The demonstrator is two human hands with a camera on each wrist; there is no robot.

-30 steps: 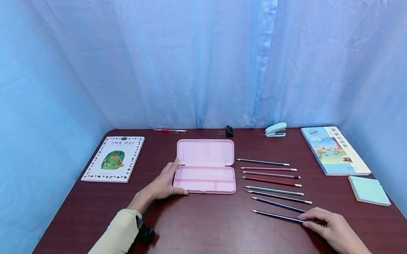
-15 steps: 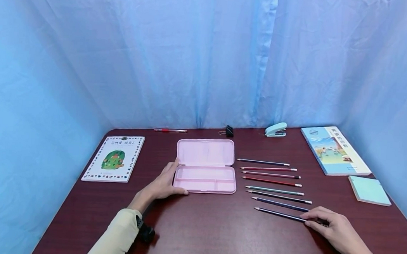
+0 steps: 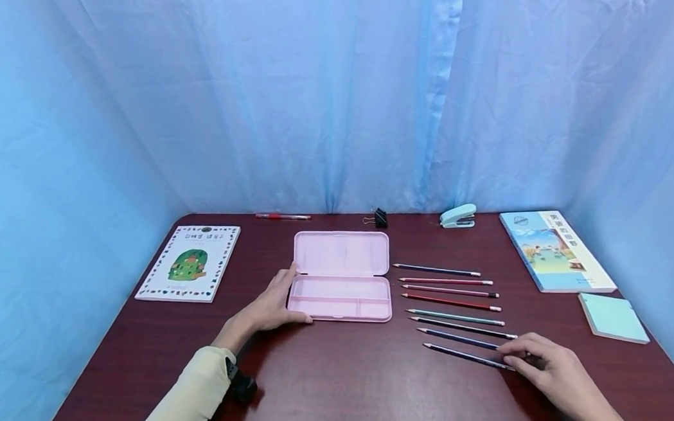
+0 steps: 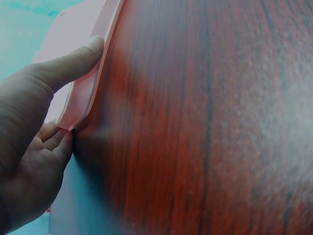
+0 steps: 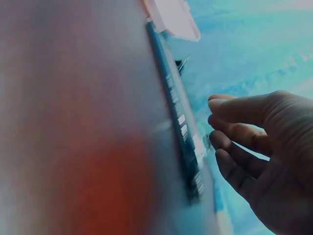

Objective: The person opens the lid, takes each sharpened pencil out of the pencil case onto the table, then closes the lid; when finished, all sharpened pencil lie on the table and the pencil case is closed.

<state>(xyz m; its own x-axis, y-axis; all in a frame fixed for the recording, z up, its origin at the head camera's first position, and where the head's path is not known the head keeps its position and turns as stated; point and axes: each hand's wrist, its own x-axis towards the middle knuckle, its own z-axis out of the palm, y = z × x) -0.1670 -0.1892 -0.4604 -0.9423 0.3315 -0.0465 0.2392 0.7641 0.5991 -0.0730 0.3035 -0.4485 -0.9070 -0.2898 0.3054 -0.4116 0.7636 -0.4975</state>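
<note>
A pink pencil case lies with its lid folded back, its compartments bare. My left hand holds its near left corner, thumb along the front wall and fingers against the left side; the left wrist view shows this thumb on the wall. To the right, several pencils lie in a column, tips pointing left. Nearest me is a dark pencil. Over its back end hovers my right hand, fingers loosely bent. In the right wrist view, a gap separates the fingertips from this pencil.
A white picture book lies at the left. Along the back edge are a red pen, a black binder clip and a mint stapler. At the right lie a thicker book and a green notepad.
The nearest pencil has shifted slightly right and away from me, closer in line with the others. My right hand has let go of it and risen a little. The left hand stays put.
</note>
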